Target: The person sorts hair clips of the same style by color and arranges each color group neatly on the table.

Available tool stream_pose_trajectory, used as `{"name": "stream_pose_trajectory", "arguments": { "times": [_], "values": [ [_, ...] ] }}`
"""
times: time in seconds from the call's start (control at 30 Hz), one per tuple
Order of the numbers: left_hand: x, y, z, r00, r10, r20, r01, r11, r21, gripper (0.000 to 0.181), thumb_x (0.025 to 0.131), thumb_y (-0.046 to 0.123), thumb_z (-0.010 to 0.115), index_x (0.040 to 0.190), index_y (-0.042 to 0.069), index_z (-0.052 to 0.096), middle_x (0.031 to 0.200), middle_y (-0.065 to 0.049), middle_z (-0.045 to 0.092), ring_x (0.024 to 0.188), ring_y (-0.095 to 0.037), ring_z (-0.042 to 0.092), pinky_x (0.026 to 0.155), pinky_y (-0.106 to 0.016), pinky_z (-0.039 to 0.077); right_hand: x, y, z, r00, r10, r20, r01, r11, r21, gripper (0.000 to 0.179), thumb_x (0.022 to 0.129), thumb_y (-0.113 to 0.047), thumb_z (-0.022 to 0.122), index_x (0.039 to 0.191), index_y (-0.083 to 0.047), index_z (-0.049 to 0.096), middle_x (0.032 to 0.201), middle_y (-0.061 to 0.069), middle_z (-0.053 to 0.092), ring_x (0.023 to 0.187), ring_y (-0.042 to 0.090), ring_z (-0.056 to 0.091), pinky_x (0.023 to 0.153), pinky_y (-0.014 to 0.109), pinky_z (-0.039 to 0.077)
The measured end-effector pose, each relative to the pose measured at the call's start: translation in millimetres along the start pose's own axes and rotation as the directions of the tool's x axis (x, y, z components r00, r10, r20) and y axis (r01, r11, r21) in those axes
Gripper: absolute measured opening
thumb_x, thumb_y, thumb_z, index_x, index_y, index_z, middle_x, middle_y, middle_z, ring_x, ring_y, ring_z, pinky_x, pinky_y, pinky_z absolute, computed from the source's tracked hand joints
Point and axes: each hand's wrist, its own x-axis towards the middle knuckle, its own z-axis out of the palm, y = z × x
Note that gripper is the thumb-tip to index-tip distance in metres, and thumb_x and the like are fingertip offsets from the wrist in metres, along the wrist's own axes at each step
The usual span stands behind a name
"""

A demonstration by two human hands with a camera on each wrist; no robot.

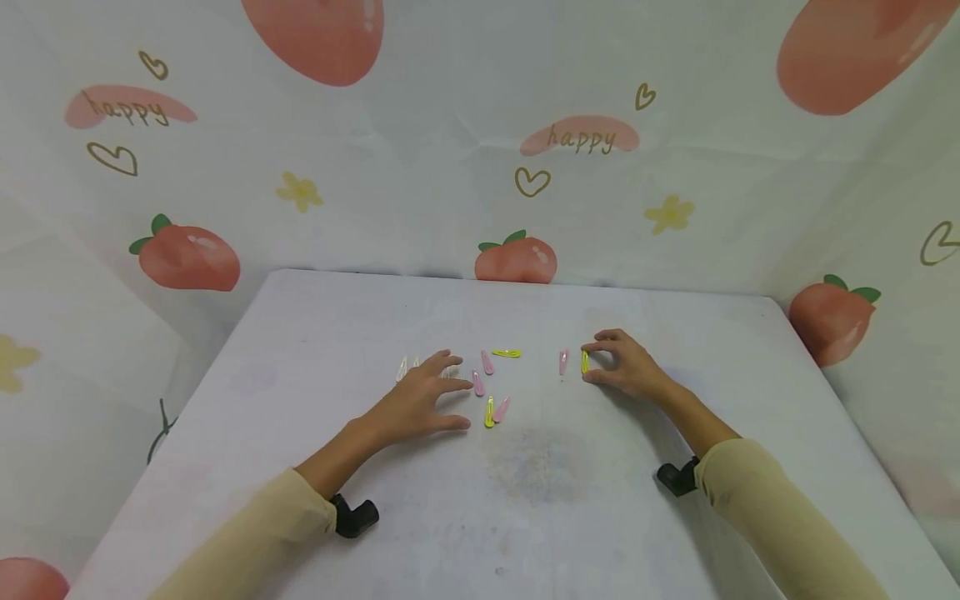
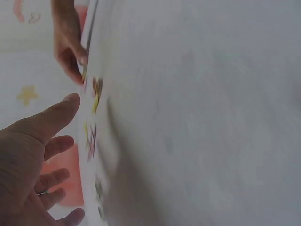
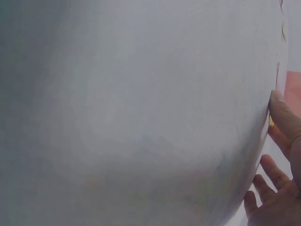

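In the head view my right hand (image 1: 628, 367) holds a yellow snap hair clip (image 1: 585, 362) by its two ends, between thumb and index finger, at table level. A pink hair clip (image 1: 563, 362) lies just left of it. My left hand (image 1: 422, 402) hovers with spread fingers, nothing in its grasp. Near its fingertips are three pink clips, one of them a pink clip (image 1: 478, 383) by the middle fingers, plus a sideways yellow clip (image 1: 506, 353) and an upright yellow clip (image 1: 490, 412). White clips (image 1: 402, 368) lie behind the left hand, partly hidden by it.
The white table (image 1: 570, 533) has its back edge against a wall cloth (image 1: 420, 167) printed with peaches, hearts and flowers. A dark cord (image 1: 161, 429) hangs by the left edge. Black wrist cameras sit at both cuffs, near the tabletop.
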Motion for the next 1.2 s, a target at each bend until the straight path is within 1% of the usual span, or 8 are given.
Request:
{"name": "stream_pose_trajectory", "arguments": {
  "times": [0.13,0.27,0.53,0.73,0.87,0.93,1.07,1.2],
  "values": [
    [13.9,8.2,10.3,0.999,0.043,0.011,-0.043,0.999,0.002,0.054,0.079,0.043,0.082,0.123,0.012,0.072,0.142,-0.018,0.051,0.143,-0.04,0.032,0.106,-0.059,0.037,-0.2,0.0,0.2,1.0,0.002,-0.001,-0.002,1.0,0.0,0.048,0.084,-0.018,0.081,0.125,0.002,0.066,0.137,0.029,0.048,0.131,0.049,0.041,0.108,0.064,0.031],
    [21.2,13.1,14.9,0.999,0.051,0.018,-0.051,0.999,-0.004,0.051,0.078,0.04,0.083,0.119,0.013,0.073,0.141,-0.018,0.052,0.143,-0.041,0.032,0.106,-0.06,0.037,0.1,0.8,1.2,1.0,-0.001,-0.002,0.001,1.0,0.005,0.049,0.083,-0.019,0.081,0.125,0.001,0.066,0.137,0.028,0.048,0.131,0.048,0.041,0.107,0.064,0.031],
    [25.2,16.2,18.6,0.998,0.019,0.051,-0.018,1.0,-0.018,0.047,0.078,0.04,0.083,0.116,0.014,0.075,0.145,-0.017,0.05,0.146,-0.039,0.028,0.106,-0.063,0.035,-0.3,2.4,1.9,0.999,-0.015,-0.029,0.016,1.0,0.004,0.048,0.081,-0.016,0.082,0.123,0.001,0.067,0.135,0.028,0.049,0.129,0.049,0.043,0.106,0.065,0.033],
    [25.3,15.0,22.2,0.998,0.028,0.05,-0.027,1.0,-0.006,0.043,0.078,0.037,0.084,0.113,0.014,0.075,0.143,-0.015,0.051,0.146,-0.038,0.027,0.104,-0.062,0.037,0.2,1.3,2.1,1.0,0.006,-0.011,-0.006,1.0,0.009,0.049,0.083,-0.017,0.082,0.125,0.001,0.066,0.137,0.028,0.048,0.131,0.048,0.042,0.108,0.063,0.031],
    [21.6,14.1,16.8,0.999,0.009,0.033,-0.008,1.0,-0.023,0.041,0.077,0.032,0.085,0.112,0.013,0.075,0.143,-0.016,0.051,0.146,-0.038,0.027,0.107,-0.061,0.035,0.2,0.8,2.6,1.0,0.011,-0.01,-0.011,1.0,0.008,0.049,0.083,-0.018,0.082,0.126,0.001,0.066,0.138,0.028,0.048,0.131,0.048,0.042,0.108,0.063,0.031],
    [17.4,11.6,12.5,0.999,-0.018,0.028,0.019,0.999,-0.037,0.041,0.077,0.029,0.085,0.113,0.013,0.074,0.144,-0.015,0.05,0.147,-0.036,0.026,0.109,-0.06,0.033,0.0,0.5,2.6,1.0,0.011,-0.012,-0.011,1.0,0.01,0.049,0.083,-0.017,0.081,0.125,0.001,0.066,0.137,0.028,0.048,0.131,0.048,0.042,0.108,0.063,0.031],
    [3.3,1.7,2.7,0.996,-0.088,0.008,0.088,0.994,-0.069,0.043,0.076,0.026,0.086,0.116,0.014,0.073,0.148,-0.013,0.047,0.148,-0.035,0.024,0.109,-0.062,0.031,-0.3,-0.2,2.2,1.0,0.015,-0.011,-0.015,1.0,0.013,0.049,0.083,-0.017,0.082,0.125,0.001,0.067,0.137,0.027,0.048,0.131,0.048,0.042,0.108,0.063,0.032],
    [-13.8,-10.8,-7.6,0.987,-0.16,-0.037,0.155,0.982,-0.112,0.044,0.075,0.023,0.086,0.116,0.012,0.073,0.149,-0.015,0.045,0.148,-0.038,0.022,0.109,-0.065,0.03,-0.7,1.2,2.0,1.0,0.003,-0.012,-0.002,1.0,0.011,0.049,0.083,-0.018,0.082,0.125,0.001,0.067,0.137,0.027,0.049,0.131,0.047,0.042,0.107,0.063,0.032]
  ]
}}
